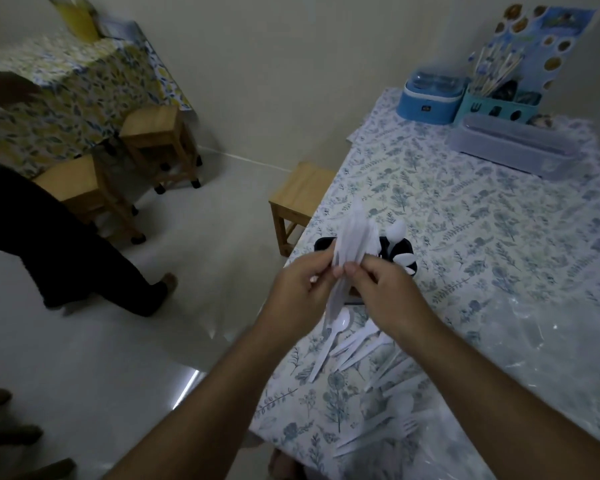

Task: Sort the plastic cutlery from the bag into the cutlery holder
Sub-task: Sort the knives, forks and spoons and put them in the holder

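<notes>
From the head camera I see my left hand point(300, 289) and right hand point(383, 289) raised together over the near-left part of the tabletop point(482, 209), both pinching one bundle of white plastic cutlery point(352, 237). The fingers of each hand curl around the lower part of the bundle, thumbs toward each other, and the pieces fan upward from the grip; the bundle is blurred, so I cannot tell which kinds it contains. Right behind the bundle stands the black cutlery holder point(404, 252), with white spoons point(395, 232) sticking out of its right side. Below my hands, loose white cutlery point(347, 341) lies scattered on the floral cloth, a spoon among them. Nearer to me, the clear plastic bag point(520, 341) spreads over the right of the tabletop, with more white pieces, a fork point(407, 426) included, lying at it. At the far end sit a blue container point(428, 98) and a clear lidded box point(510, 142). A wooden stool point(300, 195) stands beside the tabletop's left edge.
</notes>
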A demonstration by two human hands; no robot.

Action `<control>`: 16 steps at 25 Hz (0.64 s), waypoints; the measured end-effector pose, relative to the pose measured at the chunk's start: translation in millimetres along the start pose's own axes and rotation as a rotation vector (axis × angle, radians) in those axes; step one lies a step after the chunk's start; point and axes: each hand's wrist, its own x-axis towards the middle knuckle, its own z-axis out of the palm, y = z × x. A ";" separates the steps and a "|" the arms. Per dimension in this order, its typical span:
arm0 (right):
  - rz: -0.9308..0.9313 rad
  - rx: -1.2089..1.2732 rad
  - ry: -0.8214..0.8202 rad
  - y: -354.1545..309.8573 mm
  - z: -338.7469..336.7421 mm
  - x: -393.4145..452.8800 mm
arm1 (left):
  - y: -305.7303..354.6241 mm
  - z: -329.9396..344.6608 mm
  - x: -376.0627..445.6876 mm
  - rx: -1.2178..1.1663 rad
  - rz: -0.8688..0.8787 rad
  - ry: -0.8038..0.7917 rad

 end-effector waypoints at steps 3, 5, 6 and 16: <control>-0.112 -0.049 0.088 -18.5 -0.2 32.9 | -8.6 -20.5 31.4 0.000 0.069 0.033; -0.171 -0.083 0.153 -25.4 2.3 50.5 | -18.1 -27.2 47.3 0.016 0.110 0.081; -0.188 -0.093 0.176 -26.7 3.9 57.4 | -23.3 -27.9 53.2 0.015 0.115 0.102; -0.133 -0.216 0.233 -11.6 -1.8 76.4 | -68.9 -1.1 74.5 -0.042 0.247 0.141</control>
